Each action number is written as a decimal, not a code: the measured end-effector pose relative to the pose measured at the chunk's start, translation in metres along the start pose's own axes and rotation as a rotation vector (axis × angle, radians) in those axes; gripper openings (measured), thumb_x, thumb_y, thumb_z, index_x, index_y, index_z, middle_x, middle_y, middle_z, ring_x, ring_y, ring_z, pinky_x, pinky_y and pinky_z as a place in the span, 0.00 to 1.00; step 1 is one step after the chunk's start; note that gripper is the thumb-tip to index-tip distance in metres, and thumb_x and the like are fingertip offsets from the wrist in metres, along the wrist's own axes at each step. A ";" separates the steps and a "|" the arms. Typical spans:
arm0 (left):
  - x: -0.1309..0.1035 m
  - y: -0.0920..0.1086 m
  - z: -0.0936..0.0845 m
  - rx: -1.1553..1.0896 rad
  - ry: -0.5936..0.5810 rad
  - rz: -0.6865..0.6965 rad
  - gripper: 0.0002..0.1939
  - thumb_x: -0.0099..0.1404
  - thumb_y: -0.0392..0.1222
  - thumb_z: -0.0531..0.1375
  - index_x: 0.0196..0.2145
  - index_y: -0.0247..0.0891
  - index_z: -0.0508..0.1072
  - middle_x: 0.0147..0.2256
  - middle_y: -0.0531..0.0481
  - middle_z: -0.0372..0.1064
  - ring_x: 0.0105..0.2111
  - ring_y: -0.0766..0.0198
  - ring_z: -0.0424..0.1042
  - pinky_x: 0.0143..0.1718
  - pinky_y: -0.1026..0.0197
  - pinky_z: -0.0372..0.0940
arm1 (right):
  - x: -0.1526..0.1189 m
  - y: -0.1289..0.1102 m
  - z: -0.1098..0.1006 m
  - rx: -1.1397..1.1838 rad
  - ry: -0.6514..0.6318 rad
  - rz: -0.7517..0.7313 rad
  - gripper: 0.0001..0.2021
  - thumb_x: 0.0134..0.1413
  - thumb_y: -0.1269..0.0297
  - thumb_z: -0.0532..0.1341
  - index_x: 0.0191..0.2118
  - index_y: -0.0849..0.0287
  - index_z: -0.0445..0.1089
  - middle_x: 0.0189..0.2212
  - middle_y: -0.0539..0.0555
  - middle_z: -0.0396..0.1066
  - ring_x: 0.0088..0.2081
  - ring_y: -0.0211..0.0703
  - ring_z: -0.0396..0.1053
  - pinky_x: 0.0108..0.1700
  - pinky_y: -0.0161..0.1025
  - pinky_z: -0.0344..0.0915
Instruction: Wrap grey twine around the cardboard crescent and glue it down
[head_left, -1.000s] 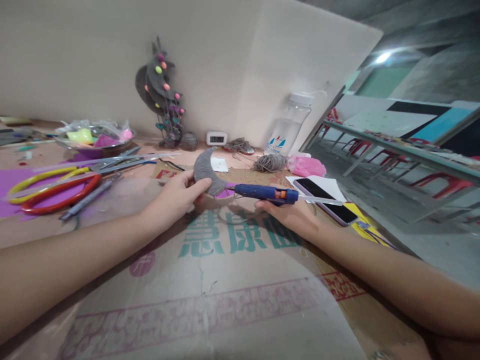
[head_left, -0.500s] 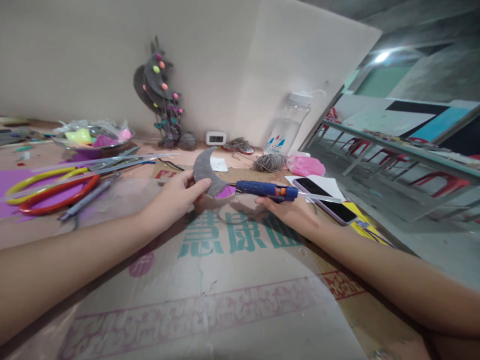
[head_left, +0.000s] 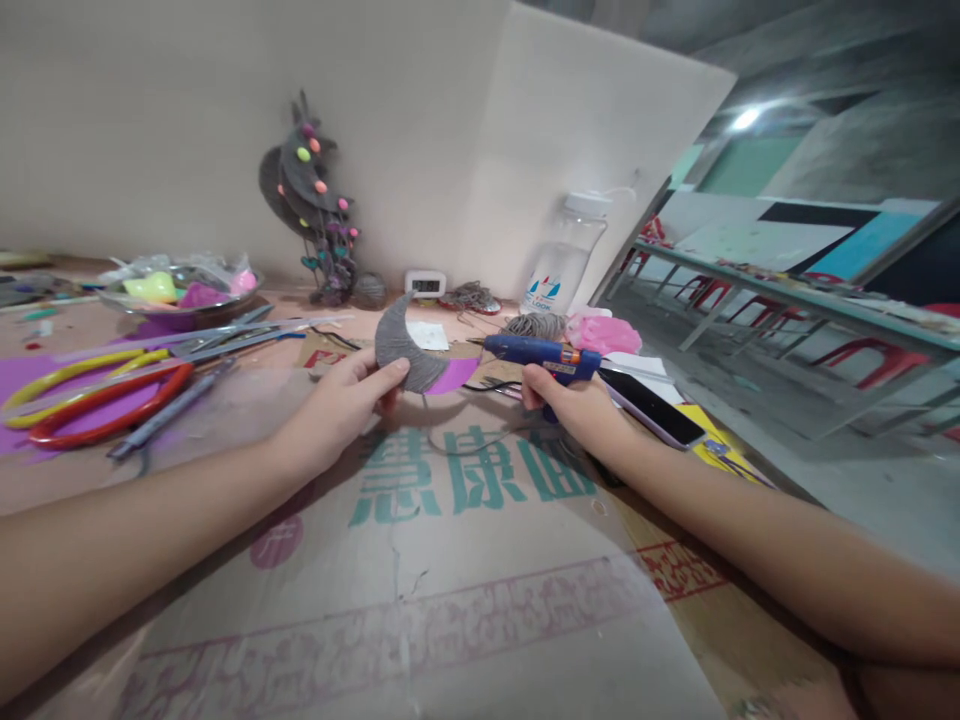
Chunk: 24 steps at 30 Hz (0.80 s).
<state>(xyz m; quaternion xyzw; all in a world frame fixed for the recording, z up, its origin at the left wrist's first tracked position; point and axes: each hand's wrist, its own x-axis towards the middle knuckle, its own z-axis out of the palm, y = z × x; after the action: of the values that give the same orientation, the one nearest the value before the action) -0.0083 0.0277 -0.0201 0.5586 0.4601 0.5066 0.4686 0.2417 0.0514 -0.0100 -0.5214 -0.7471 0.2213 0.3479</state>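
Observation:
Between thumb and fingers, my left hand (head_left: pixel 356 395) pinches a crescent moon (head_left: pixel 409 350) wrapped mostly in grey yarn. Its lower right end is bare purple (head_left: pixel 456 376). My right hand (head_left: pixel 574 400) is wrapped around the handle of a blue glue gun (head_left: pixel 536 352), with a clear glue stick out of its back end. The gun's nozzle points left, close to the purple end; whether they touch I cannot tell. A strand of grey yarn (head_left: pixel 469 450) loops over the plastic-covered cardboard below my hands.
Red- and yellow-handled scissors (head_left: pixel 109 400) and a metal bowl (head_left: pixel 161 318) lie left. Behind stand a decorated moon ornament (head_left: pixel 304 190), a small clock (head_left: pixel 425 284), a grey yarn ball (head_left: pixel 534 327) and a water bottle (head_left: pixel 562 255). A phone (head_left: pixel 656 405) rests at right.
The glue gun has drawn back slightly to the right and its tip has risen off the crescent's purple end, more of which shows. My left hand still holds the crescent.

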 end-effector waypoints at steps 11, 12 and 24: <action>-0.002 0.004 0.002 -0.102 -0.006 -0.064 0.12 0.58 0.45 0.58 0.22 0.37 0.64 0.19 0.56 0.60 0.20 0.70 0.59 0.23 0.67 0.56 | 0.025 0.002 -0.005 0.390 0.083 0.059 0.19 0.51 0.47 0.57 0.30 0.60 0.70 0.32 0.55 0.73 0.29 0.38 0.67 0.35 0.36 0.66; -0.002 0.004 0.002 -0.100 -0.014 -0.071 0.12 0.58 0.46 0.58 0.23 0.37 0.64 0.19 0.56 0.60 0.20 0.70 0.59 0.23 0.67 0.56 | 0.030 0.000 -0.007 0.343 0.064 0.055 0.19 0.50 0.47 0.58 0.31 0.61 0.71 0.33 0.56 0.73 0.30 0.38 0.68 0.36 0.37 0.66; 0.003 -0.004 0.002 0.049 -0.044 0.051 0.11 0.58 0.47 0.58 0.28 0.36 0.66 0.19 0.56 0.61 0.19 0.69 0.59 0.21 0.66 0.55 | 0.120 0.006 0.042 -0.228 -0.046 0.030 0.16 0.48 0.53 0.61 0.32 0.65 0.73 0.28 0.56 0.74 0.31 0.42 0.70 0.33 0.34 0.63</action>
<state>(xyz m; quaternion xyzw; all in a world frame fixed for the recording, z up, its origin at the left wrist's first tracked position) -0.0065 0.0314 -0.0240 0.5923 0.4475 0.4946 0.4519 0.1887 0.1674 -0.0072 -0.5636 -0.7672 0.1520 0.2657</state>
